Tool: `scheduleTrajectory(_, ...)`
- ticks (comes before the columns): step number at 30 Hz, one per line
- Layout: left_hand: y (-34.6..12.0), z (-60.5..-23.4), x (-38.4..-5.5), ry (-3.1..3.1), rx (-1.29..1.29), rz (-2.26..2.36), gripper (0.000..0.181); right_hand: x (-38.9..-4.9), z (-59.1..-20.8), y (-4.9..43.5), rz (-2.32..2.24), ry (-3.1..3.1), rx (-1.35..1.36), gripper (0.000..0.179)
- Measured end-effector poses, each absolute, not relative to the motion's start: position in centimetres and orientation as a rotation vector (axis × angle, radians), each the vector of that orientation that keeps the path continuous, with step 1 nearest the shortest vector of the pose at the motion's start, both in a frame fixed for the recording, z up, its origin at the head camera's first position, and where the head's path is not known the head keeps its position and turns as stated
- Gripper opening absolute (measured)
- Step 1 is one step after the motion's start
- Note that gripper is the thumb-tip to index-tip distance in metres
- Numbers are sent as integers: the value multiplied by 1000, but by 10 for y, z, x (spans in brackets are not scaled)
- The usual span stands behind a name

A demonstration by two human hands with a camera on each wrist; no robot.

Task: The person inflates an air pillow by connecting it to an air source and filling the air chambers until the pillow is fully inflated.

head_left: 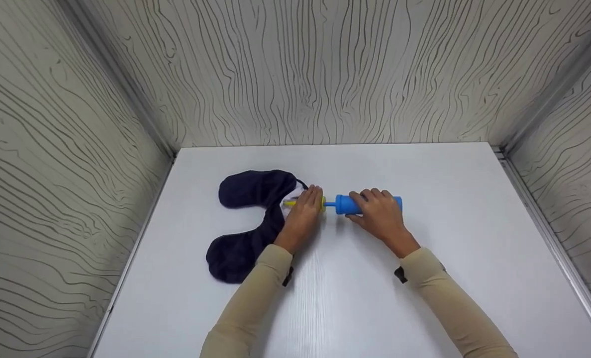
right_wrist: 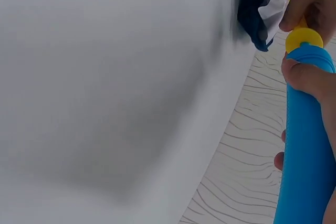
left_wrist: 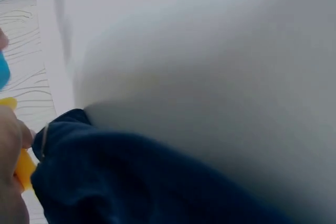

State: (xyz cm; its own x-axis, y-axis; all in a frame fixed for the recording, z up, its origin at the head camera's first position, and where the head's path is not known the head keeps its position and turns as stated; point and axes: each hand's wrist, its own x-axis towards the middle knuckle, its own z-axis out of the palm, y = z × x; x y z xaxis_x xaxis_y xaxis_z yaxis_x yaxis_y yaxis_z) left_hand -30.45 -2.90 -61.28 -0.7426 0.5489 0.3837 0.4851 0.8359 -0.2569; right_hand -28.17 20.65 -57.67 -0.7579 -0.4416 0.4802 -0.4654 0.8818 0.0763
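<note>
A navy U-shaped neck pillow [head_left: 255, 186] lies on the left of the table, its two arms pointing left. White material [head_left: 290, 196] shows at the pillow's right bend. Against that spot, my left hand [head_left: 303, 214] grips the yellow end piece [head_left: 289, 203] of a hand pump, covering much of it. My right hand [head_left: 381, 215] is wrapped around the pump's blue barrel [head_left: 346, 205]. A short length of thin blue rod [head_left: 330, 204] spans the gap between yellow piece and barrel. In the right wrist view, the yellow disc [right_wrist: 304, 39] sits close to the barrel's end.
The white table [head_left: 355, 308] meets a back wall [head_left: 315, 74] with a wood-grain line pattern. Similar panels stand left and right, with metal strips [head_left: 554, 248] along the table's sides. Dark straps [head_left: 401, 274] show at both sleeve cuffs.
</note>
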Motion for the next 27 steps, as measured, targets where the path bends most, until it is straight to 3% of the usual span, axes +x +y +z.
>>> scheduleTrajectory(15,-57,-618,-311,-2538,-774,39,47,-272,-571,257,116,-2521,550,68)
scheduleTrajectory(27,-53,-617,-303,-2433,-798,-87,41,-263,-567,255,159,-2496,531,69)
